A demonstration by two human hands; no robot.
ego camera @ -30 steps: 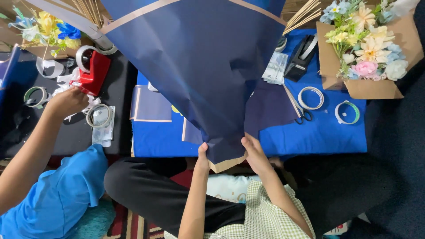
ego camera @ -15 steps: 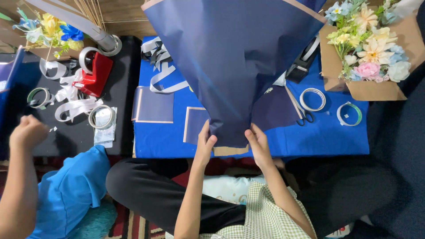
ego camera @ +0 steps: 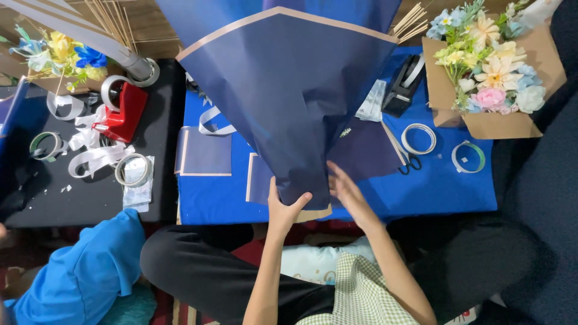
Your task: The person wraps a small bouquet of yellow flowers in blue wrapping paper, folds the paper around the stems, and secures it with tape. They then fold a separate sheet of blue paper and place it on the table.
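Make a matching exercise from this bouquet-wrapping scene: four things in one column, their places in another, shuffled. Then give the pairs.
Things:
1. left hand
2. red tape dispenser
3. scissors
4. boxed pastel bouquet

Places:
A. top right corner
B. on the black surface at left
C. gripping the bottom of the navy wrapping paper
D. on the blue cloth, beside a white tape ring

Pairs: 1-C, 2-B, 3-D, 4-A

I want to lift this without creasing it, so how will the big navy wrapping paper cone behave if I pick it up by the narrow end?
The navy wrapping paper cone is probably light and floppy: a thin sheet fanning wide from where the left hand pinches it. The wide top would likely sag or unroll, as only the left hand and right hand gather the bottom. It looks smooth, so it may slip and crease easily.
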